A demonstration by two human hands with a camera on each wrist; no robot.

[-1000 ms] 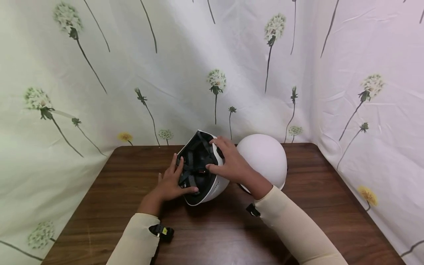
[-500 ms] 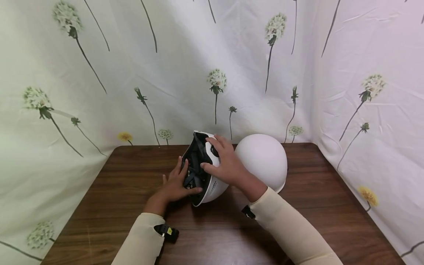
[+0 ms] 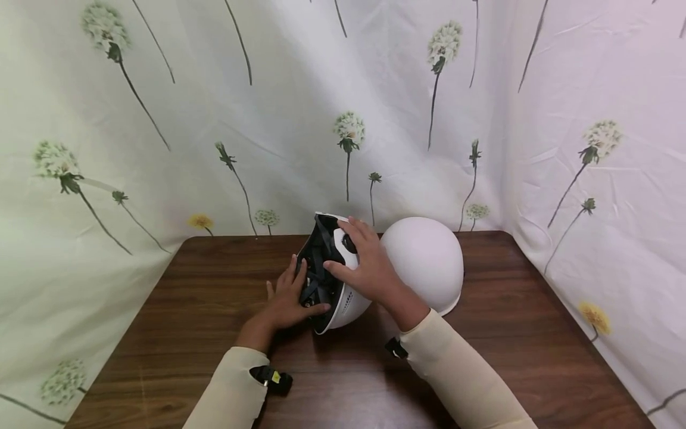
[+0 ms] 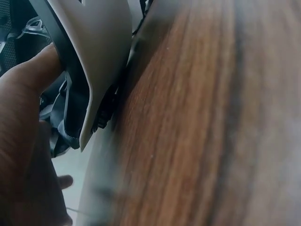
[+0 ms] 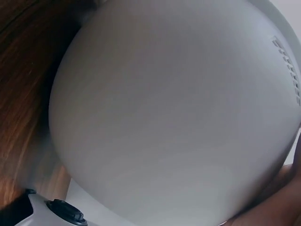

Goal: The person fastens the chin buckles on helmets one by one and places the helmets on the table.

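Observation:
A white helmet [image 3: 358, 311] with a black lining and dark straps [image 3: 316, 280] lies tipped on the wooden table, its opening facing left. The left hand [image 3: 286, 305] spreads nearly straight fingers and thumb across the opening. In the left wrist view, its thumb [image 4: 44, 68] reaches inside the helmet rim [image 4: 77, 56]. With bent fingers and thumb, the right hand [image 3: 370, 265] holds the rim beside a black dial [image 3: 349, 243]. Close up in the right wrist view is the smooth white shell [image 5: 174, 113], with a row of slots; the right hand [image 5: 273, 202] shows partly at lower right.
A second white helmet [image 3: 426, 262] stands dome up just right of the first, partly behind the right hand and forearm. The brown table [image 3: 203, 298] ends at a flower-printed cloth [image 3: 300, 149] at the back. A strapped-on camera [image 3: 270, 379] sits at the left wrist.
The helmet has turned so its opening faces more to the left, showing the dial and more shell. The left hand has shifted slightly right with it; the second helmet has stayed put.

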